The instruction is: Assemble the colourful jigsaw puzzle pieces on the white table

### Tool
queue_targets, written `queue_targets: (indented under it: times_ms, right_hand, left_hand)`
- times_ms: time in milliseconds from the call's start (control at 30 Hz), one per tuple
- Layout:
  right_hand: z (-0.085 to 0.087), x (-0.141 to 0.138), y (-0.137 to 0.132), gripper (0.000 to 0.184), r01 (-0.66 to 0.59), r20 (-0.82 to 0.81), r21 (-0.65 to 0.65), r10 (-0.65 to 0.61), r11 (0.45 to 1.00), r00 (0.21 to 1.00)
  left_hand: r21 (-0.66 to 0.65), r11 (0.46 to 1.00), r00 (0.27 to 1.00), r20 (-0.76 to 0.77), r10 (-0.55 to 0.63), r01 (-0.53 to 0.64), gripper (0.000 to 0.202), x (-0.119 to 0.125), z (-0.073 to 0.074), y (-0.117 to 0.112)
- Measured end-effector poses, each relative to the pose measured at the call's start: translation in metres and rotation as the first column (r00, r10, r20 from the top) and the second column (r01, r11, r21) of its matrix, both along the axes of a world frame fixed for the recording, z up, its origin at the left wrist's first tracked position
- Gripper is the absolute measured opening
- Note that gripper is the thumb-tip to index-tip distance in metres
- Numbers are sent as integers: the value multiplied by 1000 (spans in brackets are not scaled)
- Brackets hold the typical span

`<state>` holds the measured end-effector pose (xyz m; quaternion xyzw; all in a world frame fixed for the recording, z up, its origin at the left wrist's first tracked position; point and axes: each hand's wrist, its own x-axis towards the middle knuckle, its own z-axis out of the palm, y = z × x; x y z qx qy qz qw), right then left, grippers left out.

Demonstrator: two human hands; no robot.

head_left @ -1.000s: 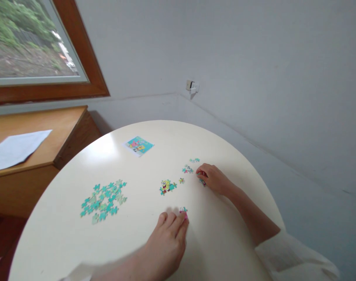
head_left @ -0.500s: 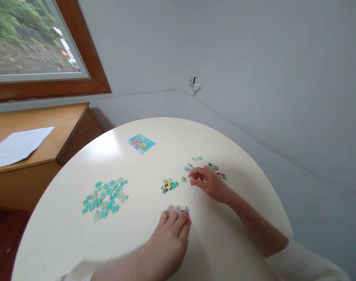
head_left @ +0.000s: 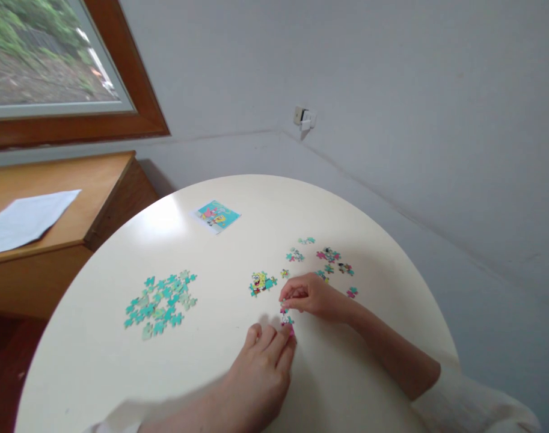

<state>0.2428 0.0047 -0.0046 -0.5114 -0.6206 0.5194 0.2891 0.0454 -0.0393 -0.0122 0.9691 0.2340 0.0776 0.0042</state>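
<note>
My left hand point(head_left: 265, 364) rests on the table with its fingers together, its fingertips pressing on a small group of pink and white puzzle pieces point(head_left: 287, 322). Just above, my right hand point(head_left: 317, 296) pinches a small puzzle piece point(head_left: 284, 308) between thumb and fingers, at the upper edge of that group. Whether the two touch, I cannot tell. A partly joined section with a yellow cartoon face point(head_left: 259, 281) lies up and left of my right hand. A single loose yellow piece point(head_left: 285, 273) sits between them.
Many turquoise and pale green pieces point(head_left: 159, 304) are spread on the left of the round white table point(head_left: 211, 379). Small clusters point(head_left: 329, 255) lie beyond my right hand. A printed reference picture point(head_left: 217, 216) is at the back. A wooden cabinet point(head_left: 107, 174) stands left.
My right hand has moved down and left with a puzzle piece, from near the clusters to the pieces under my left hand. The left hand stays in place.
</note>
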Motion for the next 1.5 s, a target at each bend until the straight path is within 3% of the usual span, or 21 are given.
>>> queue_targets:
  times_ms: [300, 700, 967, 1500]
  right_hand:
    - [5, 2, -1, 12, -52, 132, 57, 44, 997, 990]
    - [9, 0, -2, 9, -82, 188, 88, 64, 993, 980]
    - [6, -1, -1, 4, -122, 276, 285, 41, 951, 960]
    - [4, -4, -1, 8, -120, 274, 275, 41, 954, 961]
  left_hand:
    - [13, 1000, 1000, 9, -2, 2, 35, 0, -1, 0]
    - [24, 1000, 1000, -1, 13, -13, 35, 1, 2, 0]
    - [10, 1000, 996, -82, 17, -16, 37, 2, 4, -2]
    - [20, 1000, 997, -70, 16, -15, 36, 2, 3, -2]
